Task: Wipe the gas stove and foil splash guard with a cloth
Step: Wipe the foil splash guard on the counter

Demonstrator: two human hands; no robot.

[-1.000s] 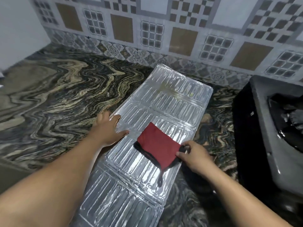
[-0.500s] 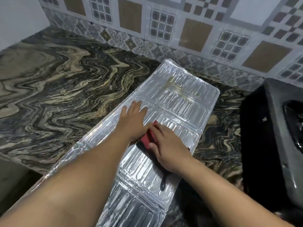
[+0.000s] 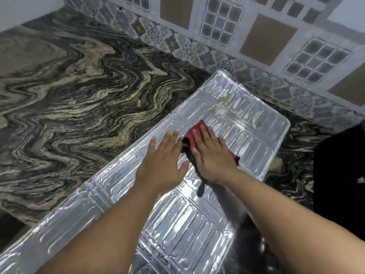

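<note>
The silver embossed foil splash guard (image 3: 246, 135) lies flat on the marbled countertop, running from the near left to the far right. A red cloth with black trim (image 3: 192, 133) sits on its far panel, mostly covered by my right hand (image 3: 212, 155), which presses flat on it with fingers extended. My left hand (image 3: 164, 165) lies flat on the foil just left of the cloth, fingers spread, holding nothing. A black cord from the cloth trails toward me. Yellowish stains mark the far panel beyond the cloth. The black gas stove (image 3: 341, 175) shows only as a dark edge at the right.
The dark swirled marble countertop (image 3: 79, 95) spreads to the left and behind the foil. A patterned tile wall (image 3: 256, 36) rises along the back. The counter's front edge drops off at the lower left.
Both hands and the red cloth have moved away from me along the foil toward its far panel. My right hand went from pinching the cloth's corner to pressing flat on it.
</note>
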